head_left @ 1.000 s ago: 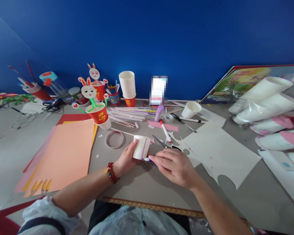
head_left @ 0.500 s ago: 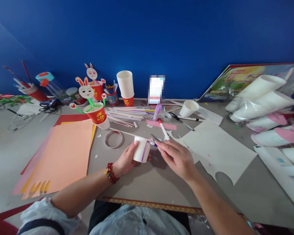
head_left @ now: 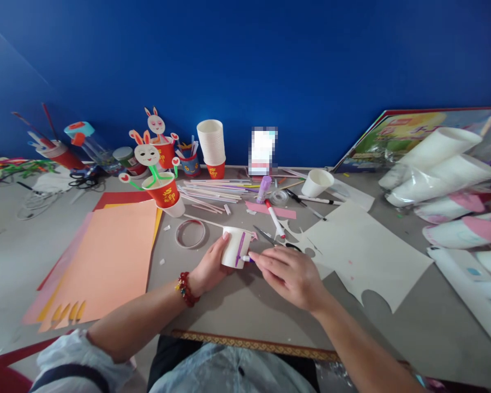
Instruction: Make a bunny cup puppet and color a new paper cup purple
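Note:
My left hand (head_left: 211, 263) is closed around a white paper cup (head_left: 230, 248), tilted slightly, with a purple stripe running down its side. In my right hand (head_left: 288, 273) a purple marker (head_left: 249, 259) is pinched, its white end at the cup's lower right side. Most of the marker is hidden by my fingers. Just beyond my right hand lie scissors (head_left: 270, 237) and a red-and-white marker (head_left: 275, 219). A roll of tape (head_left: 190, 233) rests left of the cup, and a thin paper stick (head_left: 204, 221) lies behind it.
Stacked coloured paper (head_left: 106, 256) covers the left side. Red cups with rabbit figures (head_left: 160, 191) and a cup stack (head_left: 211, 144) stand behind. Paper sticks (head_left: 215, 191), a glue stick (head_left: 264, 189) and another white cup (head_left: 317, 183) sit mid-table. Cut white paper (head_left: 364, 245) lies right.
My right hand has moved slightly down with the purple marker, from near the cup's upper edge to its lower side. More of the scissors now shows. My left hand keeps holding the cup.

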A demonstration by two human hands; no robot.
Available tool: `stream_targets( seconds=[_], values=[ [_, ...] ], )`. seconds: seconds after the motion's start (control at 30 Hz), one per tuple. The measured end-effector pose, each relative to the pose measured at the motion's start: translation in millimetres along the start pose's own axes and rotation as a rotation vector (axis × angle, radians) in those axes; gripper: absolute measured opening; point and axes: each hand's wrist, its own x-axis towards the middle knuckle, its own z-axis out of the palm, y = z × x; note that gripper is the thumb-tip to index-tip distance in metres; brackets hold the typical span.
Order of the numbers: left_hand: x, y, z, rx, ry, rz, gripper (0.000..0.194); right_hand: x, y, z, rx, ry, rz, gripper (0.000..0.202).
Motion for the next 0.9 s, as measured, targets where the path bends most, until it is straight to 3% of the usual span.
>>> stream_targets(
  seconds=[0.23,0.6,0.9],
  values=[
    [-2.4,-5.2,0.6,0.080,-0.054,0.086,0.068,2.7,9.1,-8.5,-0.091,0.128,0.116,0.033],
    [-2.6,1.4,4.7,0.008,0.000,0.040,0.062,0.0,-5.8,-5.3,-0.016,-0.081,-0.040,0.026],
    [-1.1,-1.2,1.1,0.059,-0.091,0.009,0.056,2.7,7.3,-6.3,-0.089,0.112,0.158,0.033]
  ],
)
